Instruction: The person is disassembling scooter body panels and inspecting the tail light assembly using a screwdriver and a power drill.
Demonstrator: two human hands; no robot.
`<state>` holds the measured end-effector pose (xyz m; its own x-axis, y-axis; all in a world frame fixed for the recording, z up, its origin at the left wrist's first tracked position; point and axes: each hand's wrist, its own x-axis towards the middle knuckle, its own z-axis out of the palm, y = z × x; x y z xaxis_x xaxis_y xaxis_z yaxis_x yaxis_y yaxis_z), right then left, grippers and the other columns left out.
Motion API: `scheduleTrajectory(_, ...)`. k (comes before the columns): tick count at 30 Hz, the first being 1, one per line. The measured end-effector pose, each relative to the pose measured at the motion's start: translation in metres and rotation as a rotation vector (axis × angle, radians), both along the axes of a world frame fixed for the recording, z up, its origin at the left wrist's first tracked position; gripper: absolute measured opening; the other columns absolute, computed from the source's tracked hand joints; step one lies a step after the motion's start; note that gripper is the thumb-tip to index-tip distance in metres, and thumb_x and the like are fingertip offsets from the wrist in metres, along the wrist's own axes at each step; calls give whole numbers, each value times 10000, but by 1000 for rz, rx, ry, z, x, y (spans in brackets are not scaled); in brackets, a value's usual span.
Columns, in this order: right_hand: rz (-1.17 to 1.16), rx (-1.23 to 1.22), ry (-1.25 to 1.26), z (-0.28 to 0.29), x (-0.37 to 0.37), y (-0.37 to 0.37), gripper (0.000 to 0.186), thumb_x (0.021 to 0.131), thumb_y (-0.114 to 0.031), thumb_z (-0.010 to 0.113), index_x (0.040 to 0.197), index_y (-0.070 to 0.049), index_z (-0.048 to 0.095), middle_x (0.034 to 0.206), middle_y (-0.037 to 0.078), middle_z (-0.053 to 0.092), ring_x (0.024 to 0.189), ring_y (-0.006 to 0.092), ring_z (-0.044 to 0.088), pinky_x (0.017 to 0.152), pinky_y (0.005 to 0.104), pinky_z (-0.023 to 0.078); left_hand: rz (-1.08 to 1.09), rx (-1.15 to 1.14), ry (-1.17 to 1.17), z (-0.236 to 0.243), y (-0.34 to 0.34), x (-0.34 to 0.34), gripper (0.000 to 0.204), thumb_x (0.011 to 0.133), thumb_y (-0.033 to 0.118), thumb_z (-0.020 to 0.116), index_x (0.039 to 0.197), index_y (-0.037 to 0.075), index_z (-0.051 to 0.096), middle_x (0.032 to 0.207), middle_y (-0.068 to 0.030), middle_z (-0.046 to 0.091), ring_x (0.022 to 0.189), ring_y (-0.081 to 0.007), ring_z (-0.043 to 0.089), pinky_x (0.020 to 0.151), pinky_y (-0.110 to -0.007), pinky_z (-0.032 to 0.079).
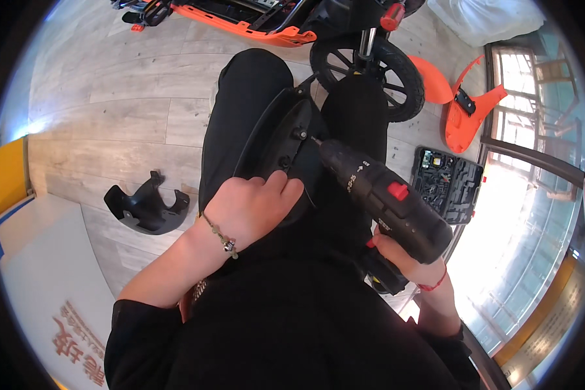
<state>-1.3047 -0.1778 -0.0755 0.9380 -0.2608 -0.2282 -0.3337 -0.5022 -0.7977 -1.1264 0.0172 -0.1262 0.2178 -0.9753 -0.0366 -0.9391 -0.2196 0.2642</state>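
Observation:
Across my lap lies a black curved plastic part [257, 140], long and hollow, with small round fittings on its inner face. My left hand [257, 201] is closed on its near end, the fingers curled at a lower fitting; what the fingertips pinch is hidden. A black cordless drill [387, 198] with a red switch is in my right hand [400, 253], fingers wrapped round the grip. The drill's bit points up and left, its tip close beside a bolt-like metal fitting [299, 134] on the part. Whether bit and fitting touch, I cannot tell.
Ahead stands a partly stripped orange and black scooter [253, 29] with a black spoked wheel [370, 78]. An open black tool case [447, 185] and orange panels [471, 107] lie right. A black plastic cover [148, 207] rests on the wood-look floor, left, near a white board [49, 292].

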Motion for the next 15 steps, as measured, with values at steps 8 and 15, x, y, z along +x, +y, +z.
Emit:
scheduleTrajectory(8, -194, 282, 208, -2, 3, -2, 159, 692, -14, 678, 840, -25, 619, 744, 67, 618, 632, 196, 601, 574, 278, 474, -72, 213, 16, -3, -2, 3, 124, 698, 113, 587, 793, 117, 508, 631, -19, 502, 564, -138, 580, 462, -250, 448)
scheduleTrajectory(15, -170, 451, 174, -7, 8, -2, 346, 748, 15, 546, 1094, 17, 563, 734, -4, 552, 548, 45, 475, 502, 191, 376, -97, 223, 23, 5, -1, 3, 174, 715, 93, 574, 876, 97, 506, 711, -47, 521, 626, -172, 599, 502, -266, 481)
